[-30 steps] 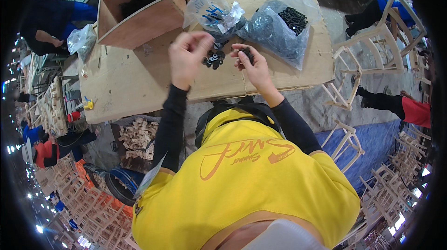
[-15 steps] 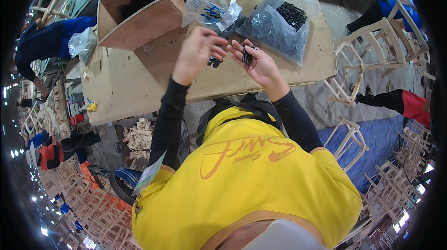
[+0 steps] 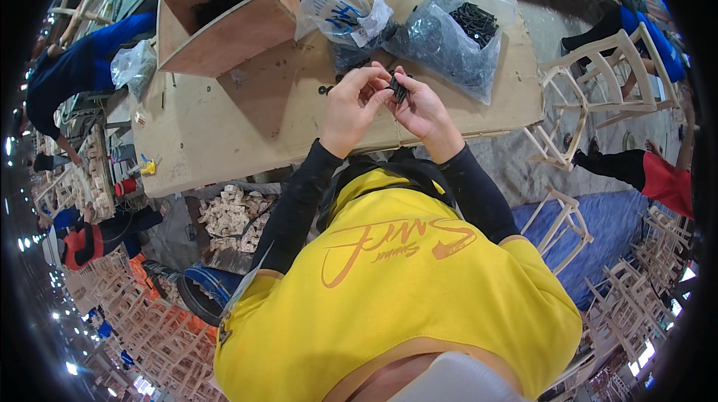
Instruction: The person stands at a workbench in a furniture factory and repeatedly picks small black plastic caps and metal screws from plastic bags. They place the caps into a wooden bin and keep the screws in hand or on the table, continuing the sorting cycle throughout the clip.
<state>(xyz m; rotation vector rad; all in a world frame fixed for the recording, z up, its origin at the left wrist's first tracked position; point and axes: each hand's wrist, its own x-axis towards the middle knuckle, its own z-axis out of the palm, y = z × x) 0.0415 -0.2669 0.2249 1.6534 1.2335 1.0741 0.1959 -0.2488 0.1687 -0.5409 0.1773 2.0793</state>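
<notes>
Right hand (image 3: 428, 114): half-curled, cradling a bundle of dark screws (image 3: 399, 89) just bodyward of the open bag (image 3: 443, 50); long axes roughly fore-and-aft. Left hand (image 3: 348, 109): fingers bent, tips at bundle's left; own hold cannot be told. Right nearer. Table (image 3: 198, 144): near edge bodyward of bag; room leftward of bag, before wooden box (image 3: 224, 54).

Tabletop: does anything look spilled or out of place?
Small dark pieces lie loose on the table beside the left hand, and a thin dark piece lies alone toward its left edge. All are outside the bags, though I can't tell whether they spilled.
</notes>
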